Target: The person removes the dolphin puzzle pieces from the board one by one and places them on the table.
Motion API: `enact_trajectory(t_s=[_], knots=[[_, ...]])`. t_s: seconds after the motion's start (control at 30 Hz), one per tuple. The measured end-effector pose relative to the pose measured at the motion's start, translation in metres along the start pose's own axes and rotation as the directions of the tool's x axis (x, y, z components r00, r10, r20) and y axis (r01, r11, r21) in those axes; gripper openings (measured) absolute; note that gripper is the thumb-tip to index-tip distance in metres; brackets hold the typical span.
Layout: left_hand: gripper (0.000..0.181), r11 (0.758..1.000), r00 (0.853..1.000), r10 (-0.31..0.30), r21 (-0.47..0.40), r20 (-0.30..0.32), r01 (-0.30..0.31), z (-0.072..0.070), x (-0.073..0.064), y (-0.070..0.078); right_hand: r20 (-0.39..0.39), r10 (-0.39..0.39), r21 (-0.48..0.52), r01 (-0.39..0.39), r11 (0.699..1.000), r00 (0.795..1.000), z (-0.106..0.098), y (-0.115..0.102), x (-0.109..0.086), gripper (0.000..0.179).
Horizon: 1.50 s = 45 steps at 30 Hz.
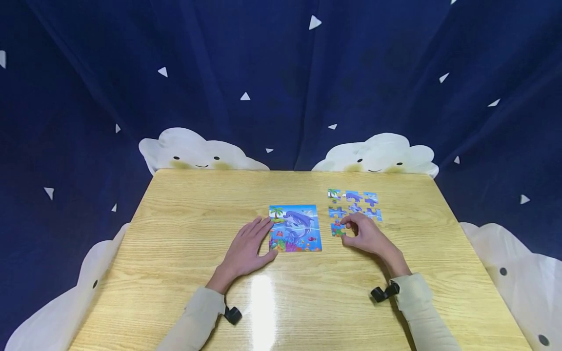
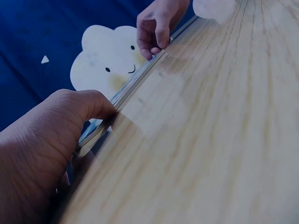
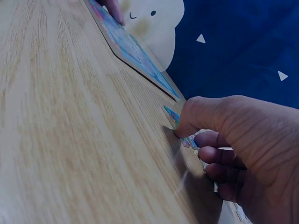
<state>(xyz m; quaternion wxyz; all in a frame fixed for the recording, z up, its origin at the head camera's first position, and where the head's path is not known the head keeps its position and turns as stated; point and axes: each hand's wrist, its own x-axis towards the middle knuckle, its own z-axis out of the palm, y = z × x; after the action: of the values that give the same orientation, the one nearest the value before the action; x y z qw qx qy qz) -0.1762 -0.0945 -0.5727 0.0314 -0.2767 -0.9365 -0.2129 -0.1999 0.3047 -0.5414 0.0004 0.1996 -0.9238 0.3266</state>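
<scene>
A square board with a dolphin picture point(image 1: 295, 228) lies flat on the table. My left hand point(image 1: 250, 246) rests at its left side, fingers extended over the edge and thumb at the lower left corner. In the left wrist view, the left thumb point(image 2: 93, 103) touches the board's edge. To the right, my right hand point(image 1: 369, 236) bends thumb and index finger around a puzzle piece point(image 1: 337, 229) with red and green on it. Beyond the right thumb point(image 3: 194, 116), part of a puzzle piece point(image 3: 172, 114) shows. The right hand hides whatever lies under it.
Several loose puzzle pieces lie in rows above the right hand, among them a palm-tree piece point(image 1: 333, 194) and a dolphin-head piece point(image 1: 352, 196). The wooden table point(image 1: 184, 209) meets a dark blue curtain point(image 1: 263, 58) with white clouds. Each wrist wears a black camera strap.
</scene>
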Motion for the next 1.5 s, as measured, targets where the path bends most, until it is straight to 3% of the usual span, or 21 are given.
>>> enact_trajectory(t_s=[0.53,0.93,1.5], knots=[[0.086,1.000,1.000,-0.007,0.008,0.022,0.007,-0.001,0.000,0.000,-0.009,-0.020,0.035,0.021,0.999,1.000,0.000,-0.002,-0.003,0.032],[0.086,1.000,1.000,-0.006,0.000,0.015,0.006,-0.001,0.000,0.001,-0.066,-0.144,0.057,0.148,0.987,0.987,0.015,-0.031,0.004,0.028],[0.086,1.000,1.000,0.000,-0.007,0.010,0.000,-0.001,0.000,0.000,0.064,-0.228,-0.009,0.229,0.973,0.972,0.049,-0.073,0.019,0.036]])
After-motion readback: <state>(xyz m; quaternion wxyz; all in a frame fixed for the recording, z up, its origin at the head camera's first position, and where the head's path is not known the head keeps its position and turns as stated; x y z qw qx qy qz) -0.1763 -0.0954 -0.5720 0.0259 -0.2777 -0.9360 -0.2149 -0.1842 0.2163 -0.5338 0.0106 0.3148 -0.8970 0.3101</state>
